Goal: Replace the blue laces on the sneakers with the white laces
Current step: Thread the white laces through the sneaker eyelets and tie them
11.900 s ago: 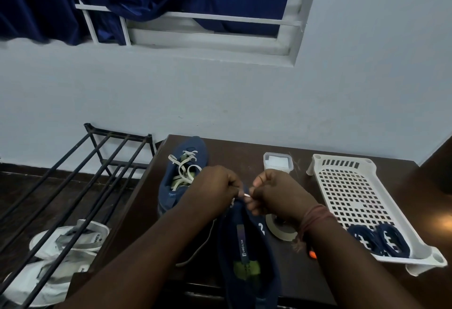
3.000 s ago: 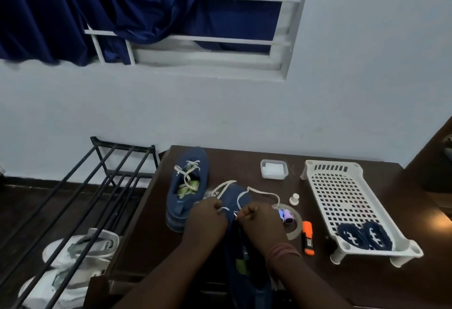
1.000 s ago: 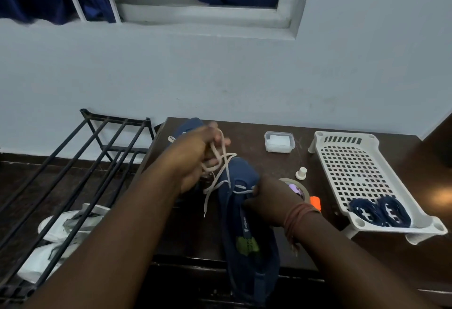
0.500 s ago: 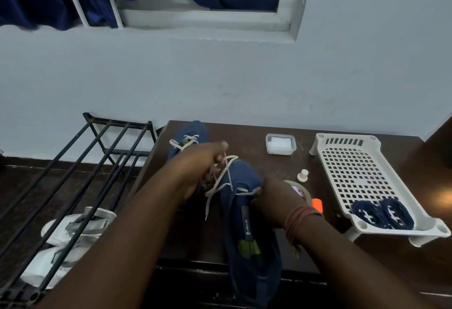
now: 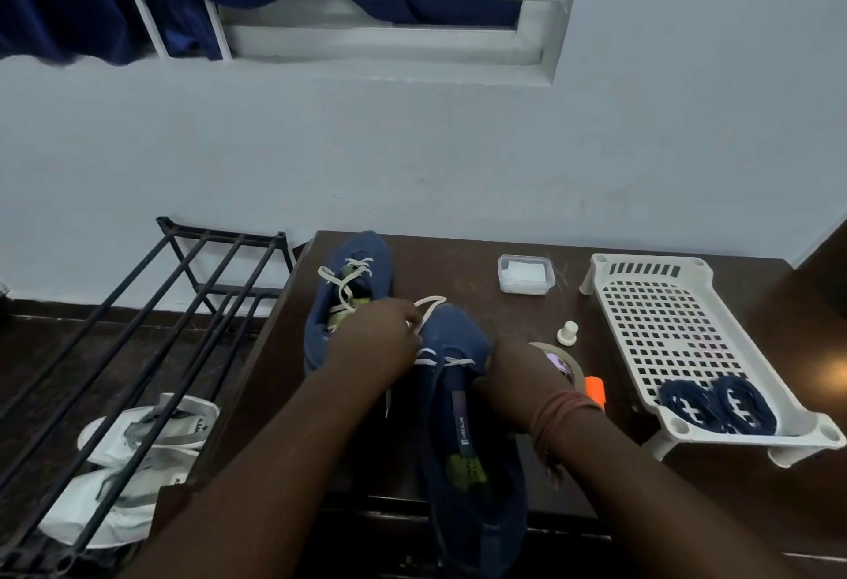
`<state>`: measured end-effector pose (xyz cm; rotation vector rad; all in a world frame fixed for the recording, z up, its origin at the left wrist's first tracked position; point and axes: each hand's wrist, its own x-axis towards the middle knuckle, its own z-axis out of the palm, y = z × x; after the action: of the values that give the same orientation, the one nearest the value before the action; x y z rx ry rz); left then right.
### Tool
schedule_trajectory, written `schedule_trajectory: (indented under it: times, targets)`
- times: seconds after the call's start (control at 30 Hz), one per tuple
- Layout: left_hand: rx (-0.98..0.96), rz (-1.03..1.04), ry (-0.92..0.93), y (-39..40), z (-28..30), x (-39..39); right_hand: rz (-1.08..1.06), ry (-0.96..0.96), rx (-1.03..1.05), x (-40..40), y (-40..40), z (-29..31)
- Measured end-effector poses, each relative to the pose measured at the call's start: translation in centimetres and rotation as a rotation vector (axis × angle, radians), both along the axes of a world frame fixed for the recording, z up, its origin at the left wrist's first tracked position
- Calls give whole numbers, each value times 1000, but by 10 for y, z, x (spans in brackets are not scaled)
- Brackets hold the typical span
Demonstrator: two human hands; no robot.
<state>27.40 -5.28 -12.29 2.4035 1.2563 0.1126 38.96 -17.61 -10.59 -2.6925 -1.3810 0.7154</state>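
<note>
Since half a second ago, left hand (image 5: 380,340) has come down from its raised pull and now sits low beside the near sneaker (image 5: 463,395), fingers curled round the white lace (image 5: 428,303), which loops out at its 1 o'clock. Right hand (image 5: 518,377) grips that sneaker's right side near the eyelets. Near sneaker lies toe away on the worktop (image 5: 458,267), with the far sneaker (image 5: 353,290), white-laced, at its 11 o'clock. Blue laces (image 5: 715,404) lie coiled in the white tray (image 5: 660,294) at 3 o'clock. A small box (image 5: 525,274) sits at 1 o'clock.
</note>
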Motion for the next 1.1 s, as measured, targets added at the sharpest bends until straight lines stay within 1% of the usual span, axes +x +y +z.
schedule_trajectory:
  times: [0.03,0.1,0.2,0.23,0.27,0.3,0.37,0.43,0.47,0.5,0.53,0.6,0.67,0.7,0.73,0.8,0.9,1.0,1.07,1.1]
  targets:
    - [32,-63,28,-1,-3,2,-20,11,13,-1,1,-3]
    - [83,-109,55,-3,-9,3,-65,37,44,-3,1,-6]
    - [201,-186,161,-8,-12,7,-37,66,27,-3,0,-3]
    - [227,-203,186,-11,-11,9,-46,81,56,-3,0,-1]
    - [213,-186,160,-13,-7,11,-77,114,101,-1,0,-2]
    - [149,-144,104,-14,-4,13,-78,131,153,0,0,-3]
    - [-28,-34,-53,-12,7,15,-85,169,307,3,3,-4]
    - [-179,52,-254,-11,25,15,-100,243,496,3,6,-2]
    - [-267,84,-386,-11,36,14,-112,326,615,2,8,0]
    - [-403,111,-550,-12,46,12,-130,474,697,-1,10,4]
    - [-581,114,-723,-12,56,11,-150,647,739,-4,12,8]
    - [-936,59,-1030,-13,72,7,-174,948,718,-10,15,13]
    - [-1155,45,-1246,-11,77,4,-123,1128,699,-13,16,18]
    - [-1221,69,-1332,-8,77,2,-91,1168,694,-11,15,21]
    - [-1267,119,-1408,-5,76,0,-60,1178,690,-10,13,22]
    - [-1309,277,-1539,7,73,-6,-13,1107,667,0,8,22]
    - [-1311,542,-1686,28,66,-20,-22,865,609,23,-1,22]
    - [-1262,712,-1728,42,61,-28,-51,582,434,50,-12,16]
    - [-1222,769,-1717,45,61,-29,-101,461,341,62,-18,12]
    - [-1187,789,-1694,45,61,-28,-135,395,328,65,-19,11]
